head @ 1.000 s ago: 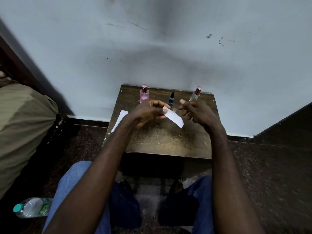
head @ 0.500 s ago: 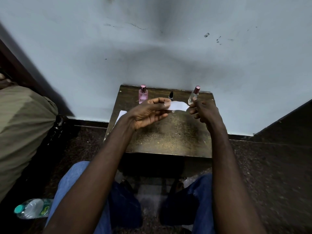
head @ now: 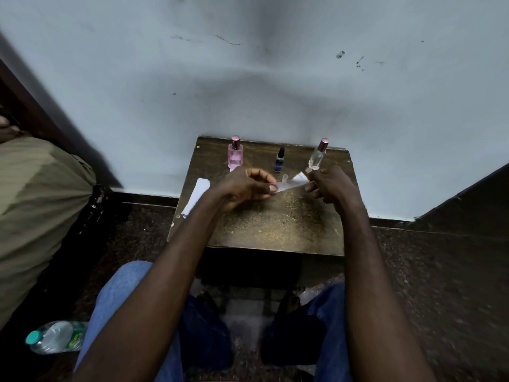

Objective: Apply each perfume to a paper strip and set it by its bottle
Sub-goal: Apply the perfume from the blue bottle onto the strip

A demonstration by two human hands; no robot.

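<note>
view: head, single | from: above the seated person's lap | facing: forward, down | near: small dark wooden table, pale blue wall behind

Your wooden table carries a pink bottle, a small dark bottle, a clear bottle, and paper strips at its left edge.

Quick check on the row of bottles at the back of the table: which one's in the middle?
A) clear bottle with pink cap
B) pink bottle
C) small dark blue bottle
C: the small dark blue bottle stands between the pink bottle on the left and the clear bottle on the right.
</note>
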